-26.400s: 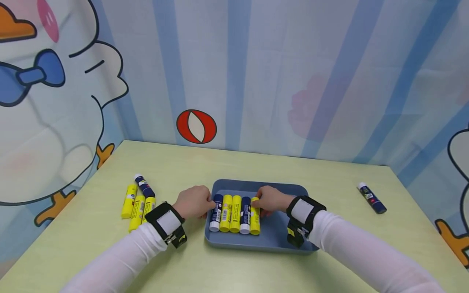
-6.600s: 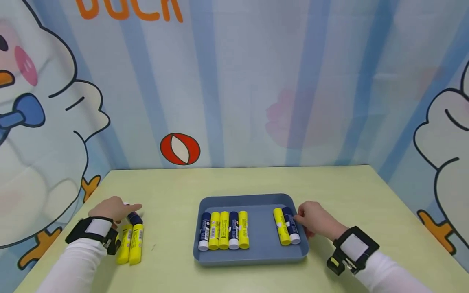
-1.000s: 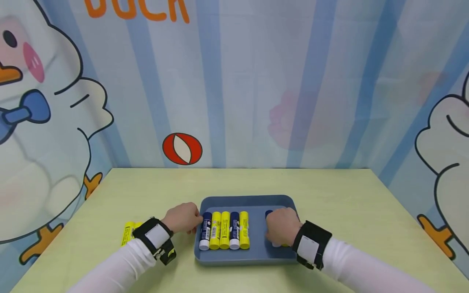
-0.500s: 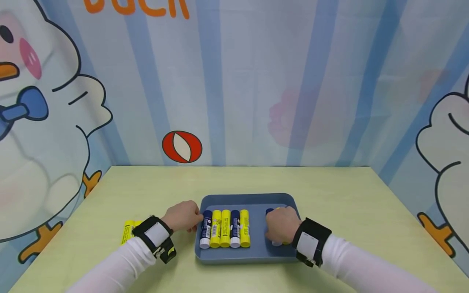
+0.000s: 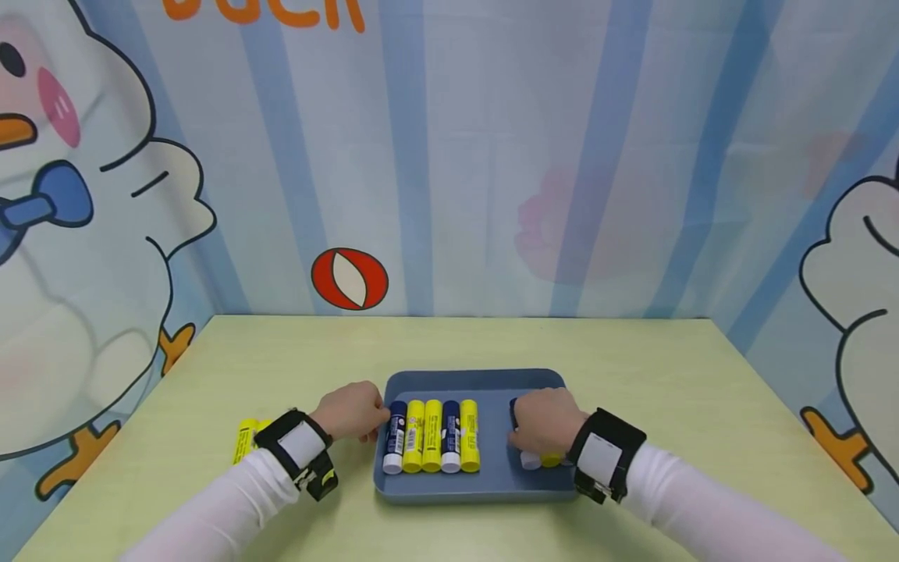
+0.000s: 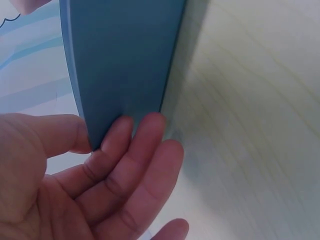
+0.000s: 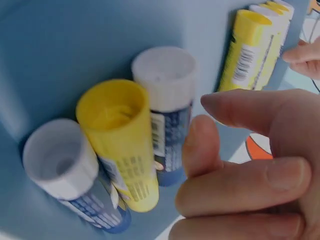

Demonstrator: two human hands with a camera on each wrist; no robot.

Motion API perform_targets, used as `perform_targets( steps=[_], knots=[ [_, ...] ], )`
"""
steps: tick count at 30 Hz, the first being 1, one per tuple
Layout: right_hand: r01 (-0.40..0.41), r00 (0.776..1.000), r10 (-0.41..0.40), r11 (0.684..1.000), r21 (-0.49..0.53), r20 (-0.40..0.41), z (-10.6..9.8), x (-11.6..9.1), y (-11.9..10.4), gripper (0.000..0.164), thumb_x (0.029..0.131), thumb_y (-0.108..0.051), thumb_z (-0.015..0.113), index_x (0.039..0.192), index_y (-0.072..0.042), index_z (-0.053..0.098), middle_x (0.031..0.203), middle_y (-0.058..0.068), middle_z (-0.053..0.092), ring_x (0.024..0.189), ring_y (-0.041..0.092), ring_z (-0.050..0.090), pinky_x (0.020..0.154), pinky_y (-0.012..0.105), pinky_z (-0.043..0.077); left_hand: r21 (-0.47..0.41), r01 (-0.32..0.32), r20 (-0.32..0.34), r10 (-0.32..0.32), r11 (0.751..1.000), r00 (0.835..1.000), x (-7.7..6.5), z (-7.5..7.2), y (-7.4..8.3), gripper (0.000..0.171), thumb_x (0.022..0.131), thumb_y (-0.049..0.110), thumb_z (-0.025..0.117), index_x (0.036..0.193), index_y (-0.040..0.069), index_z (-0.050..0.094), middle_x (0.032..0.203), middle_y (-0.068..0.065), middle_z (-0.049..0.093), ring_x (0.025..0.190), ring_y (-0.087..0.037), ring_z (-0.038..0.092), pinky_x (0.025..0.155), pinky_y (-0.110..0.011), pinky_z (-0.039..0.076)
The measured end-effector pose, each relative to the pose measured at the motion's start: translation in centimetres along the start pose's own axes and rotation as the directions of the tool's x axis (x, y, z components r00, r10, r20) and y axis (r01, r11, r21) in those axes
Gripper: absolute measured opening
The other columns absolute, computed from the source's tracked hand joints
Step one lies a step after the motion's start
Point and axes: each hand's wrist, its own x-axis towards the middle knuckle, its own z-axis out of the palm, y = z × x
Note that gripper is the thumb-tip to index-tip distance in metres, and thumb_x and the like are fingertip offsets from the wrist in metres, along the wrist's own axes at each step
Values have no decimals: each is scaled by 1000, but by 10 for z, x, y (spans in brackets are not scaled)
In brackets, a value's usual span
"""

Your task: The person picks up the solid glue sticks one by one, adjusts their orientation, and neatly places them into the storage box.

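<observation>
At the left end of the blue-grey tray [image 5: 485, 492], my left hand [image 5: 351, 410] pinches the rim. In the left wrist view the thumb lies at the edge and the fingers [image 6: 150, 145] against the outer wall. My right hand [image 5: 548, 417] is over the tray's right part, fingers loosely bent. The right wrist view shows it beside a white-capped dark blue glue stick [image 7: 165, 80], nothing gripped. A yellow glue stick [image 7: 120, 135] and another dark blue one [image 7: 65, 160] lie alongside. Five-wide row on the left: yellow [image 5: 431, 437] and dark blue [image 5: 396, 437] glue sticks.
Two yellow glue sticks [image 5: 244, 439] lie on the table [image 5: 632, 359] at the left, partly hidden by the left wrist strap. A striped cartoon curtain [image 5: 485, 156] stands behind the table's far edge.
Since the older frames, dark blue glue sticks from both sides of the table have come into the tray. Over the last second my right hand shifts slightly right; my left stays on the rim.
</observation>
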Motion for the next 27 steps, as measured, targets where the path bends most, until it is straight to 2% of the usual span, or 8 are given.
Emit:
perform_targets(
  steps=[4, 7, 14, 18, 23, 27],
  knots=[
    [27, 997, -23, 997, 67, -72, -10, -3, 7, 51, 90, -38, 67, 52, -14, 42, 48, -5, 26, 40, 10, 33, 42, 24, 22, -2, 3, -8, -3, 1000, 1000, 0, -1, 0, 28, 93, 18, 60, 67, 10, 65, 58, 0, 62, 54, -15, 54, 51, -25, 33],
    [47, 989, -25, 988, 148, -144, -18, -10, 13, 55, 91, -36, 67, 49, -16, 37, 45, -7, 20, 38, 9, 28, 41, 23, 18, -1, 0, -10, 0, 1000, 1000, 1, -2, 0, 28, 93, 18, 60, 67, 10, 65, 58, 0, 62, 54, -15, 54, 51, -25, 34],
    [41, 970, 41, 944, 327, -240, -28, -22, 35, 47, 93, -35, 64, 55, -15, 47, 48, -6, 31, 41, 11, 34, 44, 24, 23, 11, 22, -21, -22, 1000, 1000, 1, -3, 0, 26, 93, 18, 61, 69, 10, 66, 59, 0, 61, 55, -16, 55, 52, -25, 34],
    [11, 954, 98, 935, 355, -285, -19, -26, 52, 37, 93, -34, 65, 64, -14, 52, 52, -3, 37, 46, 14, 39, 46, 26, 27, 23, 14, -15, -13, 1000, 1000, 1, -4, 0, 26, 93, 18, 61, 68, 10, 65, 58, 0, 61, 55, -16, 55, 52, -25, 35],
    [-77, 959, 167, 930, 359, -229, -2, -30, 66, 30, 92, -31, 66, 73, -11, 56, 55, -1, 45, 50, 15, 43, 47, 27, 32, 60, -20, 1, 20, 998, 1000, 0, -1, -1, 28, 94, 19, 61, 68, 11, 63, 57, 0, 60, 52, -15, 55, 51, -25, 36],
    [-143, 966, 205, 929, 341, -154, 11, -31, 71, 29, 91, -32, 67, 77, -9, 56, 58, 1, 47, 52, 16, 45, 48, 27, 34, 105, -102, -2, 103, 989, 995, 1, 2, -6, 30, 95, 22, 61, 68, 12, 62, 56, 1, 57, 49, -13, 52, 50, -25, 36]
  ],
)
